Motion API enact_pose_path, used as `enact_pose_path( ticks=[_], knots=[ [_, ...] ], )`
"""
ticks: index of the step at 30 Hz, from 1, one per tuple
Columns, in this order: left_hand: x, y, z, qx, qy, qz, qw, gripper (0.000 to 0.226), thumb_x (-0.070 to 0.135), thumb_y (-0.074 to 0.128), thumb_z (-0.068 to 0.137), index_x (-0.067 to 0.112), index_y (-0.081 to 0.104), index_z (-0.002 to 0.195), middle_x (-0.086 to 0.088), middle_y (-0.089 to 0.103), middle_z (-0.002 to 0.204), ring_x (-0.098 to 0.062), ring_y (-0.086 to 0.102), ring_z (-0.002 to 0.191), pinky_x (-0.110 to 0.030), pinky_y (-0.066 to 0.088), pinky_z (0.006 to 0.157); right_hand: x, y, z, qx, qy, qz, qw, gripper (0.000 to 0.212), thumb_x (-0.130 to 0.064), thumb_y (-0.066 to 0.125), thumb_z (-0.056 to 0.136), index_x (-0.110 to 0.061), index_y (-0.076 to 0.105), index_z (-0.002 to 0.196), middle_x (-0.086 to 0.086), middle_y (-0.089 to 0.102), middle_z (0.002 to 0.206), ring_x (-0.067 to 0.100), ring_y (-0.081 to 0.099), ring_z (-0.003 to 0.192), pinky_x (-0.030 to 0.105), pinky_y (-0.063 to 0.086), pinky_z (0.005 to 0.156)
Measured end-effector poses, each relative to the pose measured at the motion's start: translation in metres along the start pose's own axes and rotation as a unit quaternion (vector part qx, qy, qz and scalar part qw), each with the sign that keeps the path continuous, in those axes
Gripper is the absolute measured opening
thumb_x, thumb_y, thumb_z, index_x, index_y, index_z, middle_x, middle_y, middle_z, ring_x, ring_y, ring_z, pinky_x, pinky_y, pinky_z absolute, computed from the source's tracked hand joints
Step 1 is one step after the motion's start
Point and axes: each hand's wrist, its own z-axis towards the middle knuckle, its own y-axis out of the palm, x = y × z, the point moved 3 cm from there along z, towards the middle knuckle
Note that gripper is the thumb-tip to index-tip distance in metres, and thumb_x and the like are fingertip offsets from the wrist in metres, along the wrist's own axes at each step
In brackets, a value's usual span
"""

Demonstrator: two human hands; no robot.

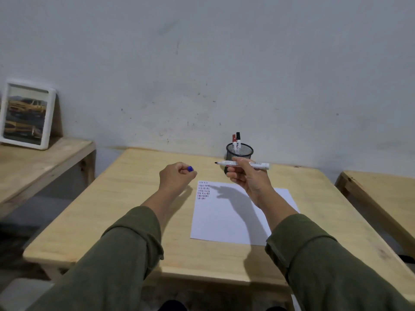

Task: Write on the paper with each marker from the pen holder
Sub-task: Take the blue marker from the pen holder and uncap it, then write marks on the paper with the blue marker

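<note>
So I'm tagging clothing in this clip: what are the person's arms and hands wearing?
Both arms wear long, loose olive-green sleeves, the left sleeve and the right sleeve, each creased and ending in a plain cuff partway up the forearm. The left hand and right hand are bare: no gloves, and no rings, watch or markings that I can see.

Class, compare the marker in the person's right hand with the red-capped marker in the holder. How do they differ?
The held marker is uncapped, its tip bare; the red-capped marker is closed. The held one lies level, above the paper; the red-capped one stands upright in the mesh holder. Both have white barrels.
</note>
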Motion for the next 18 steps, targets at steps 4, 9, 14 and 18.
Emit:
enact_pose_path(
  ticks=[4,9,14,18],
  knots=[
    [-0.024,0.004,-0.007,0.001,-0.016,0.017,1.000,0.007,0.007,0.066,0.079,0.011,0.065,0.084,0.004,0.052,0.065,-0.011,0.049,0.062,-0.001,0.038,0.044,0.026,0.006,-0.001,0.005,0.017,-0.003,1.000,0.005,-0.013,0.061,0.088,-0.010,0.066,0.089,0.003,0.070,0.062,0.011,0.066,0.053,0.019,0.056,0.056],
    [-0.053,0.012,-0.003,-0.002,-0.007,0.135,0.991,0.016,0.018,0.068,0.077,0.007,0.069,0.088,0.006,0.053,0.062,-0.019,0.056,0.079,-0.020,0.044,0.071,0.046,0.014,-0.002,-0.005,0.005,-0.040,0.999,0.011,-0.004,0.066,0.084,-0.011,0.060,0.078,0.004,0.064,0.064,0.011,0.055,0.052,0.019,0.049,0.052],
    [-0.064,0.015,-0.003,0.005,0.021,0.199,0.980,0.031,0.039,0.066,0.078,0.015,0.069,0.096,-0.003,0.069,0.090,-0.027,0.059,0.100,-0.036,0.047,0.084,0.060,0.018,0.003,0.024,0.029,-0.057,0.998,0.005,-0.009,0.063,0.087,-0.009,0.064,0.081,0.007,0.060,0.063,0.013,0.052,0.052,0.018,0.047,0.048],
    [-0.070,0.016,-0.006,0.027,0.021,0.284,0.958,0.056,0.064,0.055,0.074,0.023,0.063,0.110,0.004,0.063,0.114,-0.022,0.048,0.117,-0.040,0.033,0.095,0.066,0.020,-0.001,0.019,0.042,-0.081,0.996,0.005,-0.011,0.062,0.088,-0.009,0.066,0.086,0.007,0.062,0.064,0.006,0.058,0.042,0.017,0.048,0.046]
  ],
)
